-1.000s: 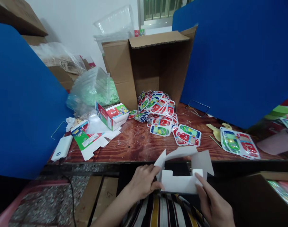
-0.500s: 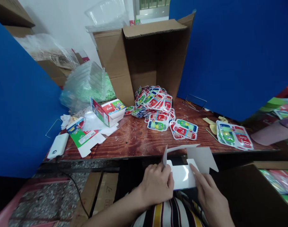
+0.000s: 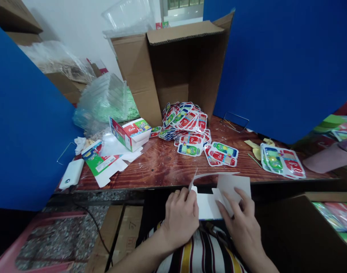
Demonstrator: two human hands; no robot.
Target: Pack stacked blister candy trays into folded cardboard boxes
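A partly folded carton (image 3: 208, 203), white on the inside, is held over my lap at the table's front edge. My left hand (image 3: 181, 217) is closed on its left side, fingers wrapped around a raised flap. On the other side, my right hand (image 3: 241, 218) has its fingers spread against the right flap, thumb along the inner edge. Beyond the carton lie several small packets (image 3: 222, 154) printed with red cola and green bottles. A larger heap of the same packets (image 3: 187, 119) spills from a cardboard box.
The big cardboard box (image 3: 136, 79) lies open toward me. At left on the wooden table (image 3: 159, 167) are a folded printed carton (image 3: 137, 132), a flat one (image 3: 101, 163) and a white power bank (image 3: 71, 173). At right are bagged packets (image 3: 283, 161) and a pink bottle (image 3: 329, 157). Blue panels (image 3: 284, 57) flank the table.
The carton and both hands have shifted slightly left. My right hand has moved up onto the right flap, its fingers now spread, and that flap stands more upright.
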